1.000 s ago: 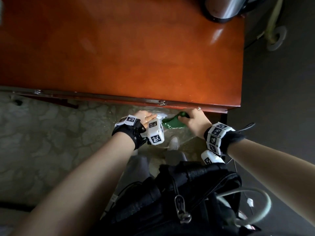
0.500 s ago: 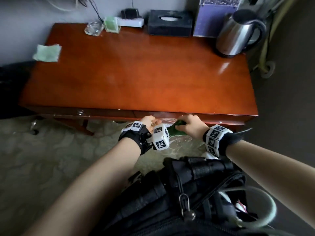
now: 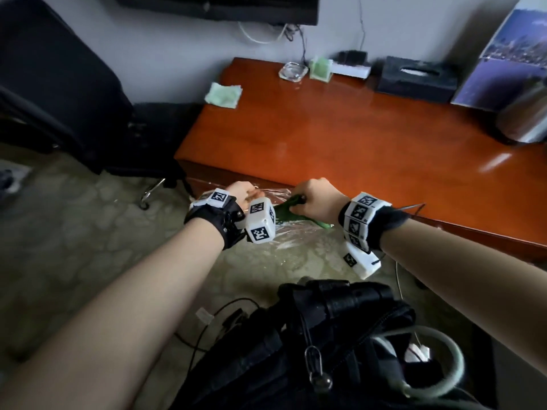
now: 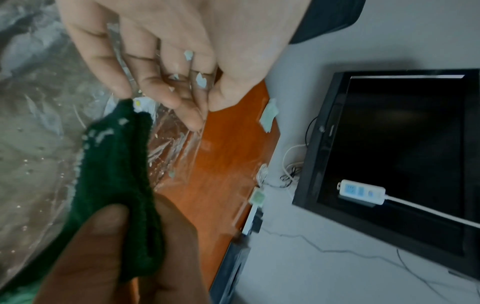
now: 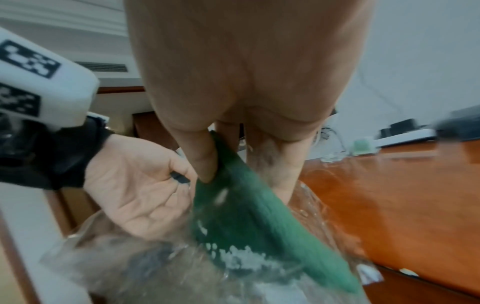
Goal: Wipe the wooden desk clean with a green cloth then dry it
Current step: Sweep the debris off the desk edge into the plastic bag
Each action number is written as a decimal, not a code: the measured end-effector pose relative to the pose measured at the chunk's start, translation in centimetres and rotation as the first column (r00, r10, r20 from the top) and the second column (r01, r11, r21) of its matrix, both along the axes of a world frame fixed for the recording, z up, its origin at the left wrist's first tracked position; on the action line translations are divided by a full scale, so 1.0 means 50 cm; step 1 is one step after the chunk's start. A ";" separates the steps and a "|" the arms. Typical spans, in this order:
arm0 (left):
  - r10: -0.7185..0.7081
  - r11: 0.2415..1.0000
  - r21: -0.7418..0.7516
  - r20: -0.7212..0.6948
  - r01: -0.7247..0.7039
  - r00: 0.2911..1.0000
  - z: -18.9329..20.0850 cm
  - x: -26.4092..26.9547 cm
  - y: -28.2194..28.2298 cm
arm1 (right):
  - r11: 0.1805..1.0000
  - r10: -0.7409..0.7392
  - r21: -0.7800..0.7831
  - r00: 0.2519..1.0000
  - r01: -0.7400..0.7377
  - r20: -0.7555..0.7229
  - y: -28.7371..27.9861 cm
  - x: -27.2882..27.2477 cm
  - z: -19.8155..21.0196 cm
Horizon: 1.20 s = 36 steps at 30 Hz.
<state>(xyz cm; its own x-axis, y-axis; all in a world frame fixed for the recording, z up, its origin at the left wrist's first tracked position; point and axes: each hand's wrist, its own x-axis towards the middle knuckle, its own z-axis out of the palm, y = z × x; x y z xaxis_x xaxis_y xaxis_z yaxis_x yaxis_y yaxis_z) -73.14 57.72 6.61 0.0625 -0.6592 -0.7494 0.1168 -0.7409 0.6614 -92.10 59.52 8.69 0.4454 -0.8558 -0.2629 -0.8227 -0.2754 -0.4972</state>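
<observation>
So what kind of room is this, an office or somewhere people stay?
Probably a hotel room or a small office. A glossy wooden desk carries a kettle and a tissue box, a dark screen hangs on the wall, and a black chair stands alongside.

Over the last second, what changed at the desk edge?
Mainly the head camera: it tilted up and swung left, so the desk's far edge, the light green cloth and a chair came into view. The hands barely moved. The right hand still grips the green cloth over the clear plastic bag; the left hand still holds the bag's rim.
</observation>
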 end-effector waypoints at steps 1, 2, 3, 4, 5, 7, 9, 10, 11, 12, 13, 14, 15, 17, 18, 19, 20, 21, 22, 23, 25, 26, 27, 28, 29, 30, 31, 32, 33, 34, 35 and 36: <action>-0.004 1.000 -0.007 0.017 0.005 1.000 0.000 0.032 -0.010 | 0.999 0.035 -0.001 0.999 -0.035 -0.011 -0.012 0.036 -0.002; 0.006 1.000 -0.004 0.026 -0.006 1.000 -0.002 0.063 -0.019 | 0.998 0.070 -0.001 0.997 -0.070 -0.020 -0.023 0.071 -0.004; 0.028 1.000 0.001 0.038 -0.028 0.999 -0.007 0.093 -0.029 | 0.995 0.100 0.006 0.995 -0.099 -0.026 -0.036 0.104 -0.007; 0.048 0.999 0.009 0.049 -0.049 0.998 -0.012 0.120 -0.038 | 0.992 0.126 0.018 0.992 -0.126 -0.030 -0.048 0.137 -0.010; 0.072 0.997 0.018 0.055 -0.073 0.996 -0.015 0.148 -0.048 | 0.989 0.148 0.037 0.988 -0.146 -0.036 -0.063 0.170 -0.017; 0.103 0.994 0.024 0.058 -0.104 0.993 -0.022 0.199 -0.070 | 0.981 0.187 0.070 0.981 -0.183 -0.048 -0.098 0.234 -0.036; 0.103 0.994 0.030 0.071 -0.105 0.992 -0.030 0.250 -0.100 | 0.970 0.231 0.090 0.971 -0.226 -0.053 -0.135 0.297 -0.058; 0.106 0.993 0.034 0.082 -0.109 0.991 -0.034 0.275 -0.119 | 0.965 0.247 0.105 0.968 -0.241 -0.046 -0.156 0.327 -0.068; 0.117 0.992 0.027 0.101 -0.120 0.988 -0.041 0.302 -0.140 | 0.959 0.259 0.125 0.965 -0.253 -0.038 -0.175 0.357 -0.074; 0.115 0.993 0.015 0.120 -0.118 0.986 -0.044 0.327 -0.159 | 0.957 0.265 0.137 0.964 -0.258 -0.036 -0.194 0.384 -0.082; 0.107 0.994 0.010 0.135 -0.109 0.985 -0.046 0.352 -0.179 | 0.956 0.263 0.141 0.964 -0.255 -0.038 -0.213 0.411 -0.088; 0.095 0.995 0.019 0.144 -0.099 0.985 -0.048 0.375 -0.198 | 0.956 0.262 0.144 0.964 -0.254 -0.037 -0.230 0.435 -0.091; 0.080 0.996 0.033 0.152 -0.086 0.985 -0.050 0.397 -0.217 | 0.956 0.257 0.151 0.966 -0.250 -0.028 -0.246 0.459 -0.094; 0.055 0.996 0.052 0.190 -0.066 0.980 -0.052 0.436 -0.249 | 0.952 0.257 0.176 0.966 -0.252 -0.007 -0.275 0.503 -0.094; 0.048 0.996 0.058 0.212 -0.062 0.976 -0.055 0.454 -0.268 | 0.949 0.266 0.181 0.964 -0.259 -0.013 -0.288 0.521 -0.091; 0.037 0.997 0.060 0.222 -0.051 0.974 -0.057 0.471 -0.286 | 0.948 0.270 0.179 0.962 -0.261 -0.027 -0.302 0.539 -0.091; 0.026 0.996 0.076 0.227 -0.045 0.974 -0.059 0.484 -0.302 | 0.950 0.268 0.177 0.963 -0.258 -0.037 -0.315 0.555 -0.092; 0.022 0.994 0.100 0.228 -0.046 0.974 -0.062 0.498 -0.315 | 0.952 0.265 0.172 0.963 -0.254 -0.041 -0.328 0.570 -0.094; 0.013 0.992 0.117 0.221 -0.039 0.975 -0.063 0.509 -0.328 | 0.955 0.256 0.168 0.966 -0.245 -0.044 -0.341 0.586 -0.100; -0.001 0.993 0.119 0.207 -0.024 0.978 -0.068 0.521 -0.343 | 0.957 0.247 0.171 0.968 -0.236 -0.050 -0.354 0.602 -0.104; -0.062 0.992 0.119 0.183 0.040 0.981 -0.078 0.547 -0.377 | 0.957 0.239 0.188 0.968 -0.222 -0.071 -0.377 0.634 -0.113; -0.090 0.989 0.130 0.174 0.067 0.981 -0.079 0.560 -0.392 | 0.958 0.227 0.199 0.971 -0.207 -0.082 -0.386 0.652 -0.113; -0.117 0.986 0.139 0.171 0.094 0.978 -0.081 0.574 -0.408 | 0.960 0.205 0.215 0.975 -0.182 -0.090 -0.395 0.669 -0.113; -0.151 0.981 0.145 0.178 0.125 0.972 -0.083 0.590 -0.423 | 0.961 0.176 0.235 0.979 -0.149 -0.101 -0.404 0.688 -0.116; -0.184 0.976 0.153 0.188 0.156 0.965 -0.089 0.610 -0.440 | 0.962 0.143 0.249 0.984 -0.113 -0.106 -0.414 0.707 -0.121; -0.205 0.971 0.168 0.203 0.172 0.957 -0.091 0.628 -0.456 | 0.963 0.111 0.259 0.987 -0.078 -0.115 -0.422 0.726 -0.123; -0.215 0.966 0.187 0.211 0.176 0.954 -0.093 0.648 -0.472 | 0.966 0.075 0.255 0.990 -0.043 -0.117 -0.430 0.748 -0.126; -0.233 0.961 0.201 0.217 0.190 0.948 -0.097 0.670 -0.487 | 0.969 0.032 0.249 0.992 -0.001 -0.121 -0.437 0.771 -0.127; -0.266 0.952 0.211 0.208 0.222 0.941 -0.101 0.694 -0.501 | 0.969 -0.011 0.243 0.993 0.039 -0.114 -0.443 0.795 -0.127; -0.297 0.943 0.215 0.191 0.256 0.935 -0.105 0.720 -0.513 | 0.968 -0.051 0.239 0.992 0.077 -0.113 -0.448 0.821 -0.126; -0.309 0.938 0.215 0.166 0.271 0.937 -0.110 0.747 -0.526 | 0.967 -0.084 0.230 0.990 0.109 -0.115 -0.453 0.849 -0.129; -0.313 0.935 0.220 0.136 0.280 0.940 -0.107 0.771 -0.538 | 0.964 -0.109 0.228 0.986 0.135 -0.125 -0.458 0.877 -0.127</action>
<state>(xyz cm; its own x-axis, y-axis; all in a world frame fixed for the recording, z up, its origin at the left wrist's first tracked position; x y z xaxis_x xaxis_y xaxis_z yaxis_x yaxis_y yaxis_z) -34.59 30.81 1.25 0.0213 -0.5092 -0.8604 -0.2272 -0.8405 0.4918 -48.23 36.63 2.33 0.2985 -0.8099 -0.5049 -0.8962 -0.0559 -0.4402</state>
